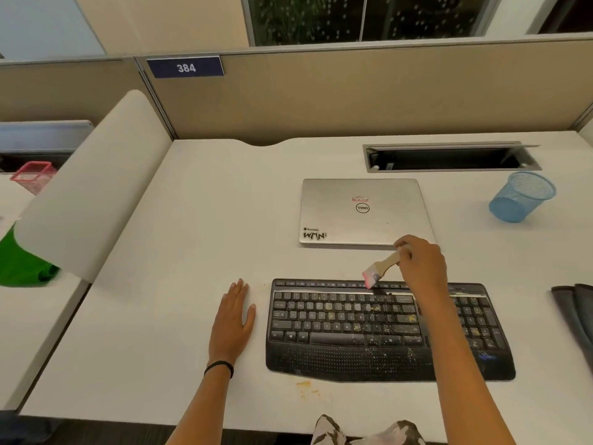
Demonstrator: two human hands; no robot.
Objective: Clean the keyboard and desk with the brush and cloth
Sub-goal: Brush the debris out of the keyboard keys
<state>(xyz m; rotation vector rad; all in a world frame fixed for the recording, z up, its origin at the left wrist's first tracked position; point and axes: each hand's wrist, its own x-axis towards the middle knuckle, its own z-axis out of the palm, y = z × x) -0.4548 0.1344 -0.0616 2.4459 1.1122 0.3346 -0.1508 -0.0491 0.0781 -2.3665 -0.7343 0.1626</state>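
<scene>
A black keyboard lies on the white desk, with yellowish crumbs scattered over its keys and palm rest. My right hand grips the wooden handle of a small brush. The brush's pink-tipped bristles point down at the keyboard's top row. My left hand rests flat on the desk just left of the keyboard, fingers straight. A dark grey cloth lies at the desk's right edge.
A closed silver laptop sits behind the keyboard. A blue mesh cup stands at the back right, beside an open cable slot. Yellow crumbs lie on the desk in front of the keyboard. A white divider borders the left.
</scene>
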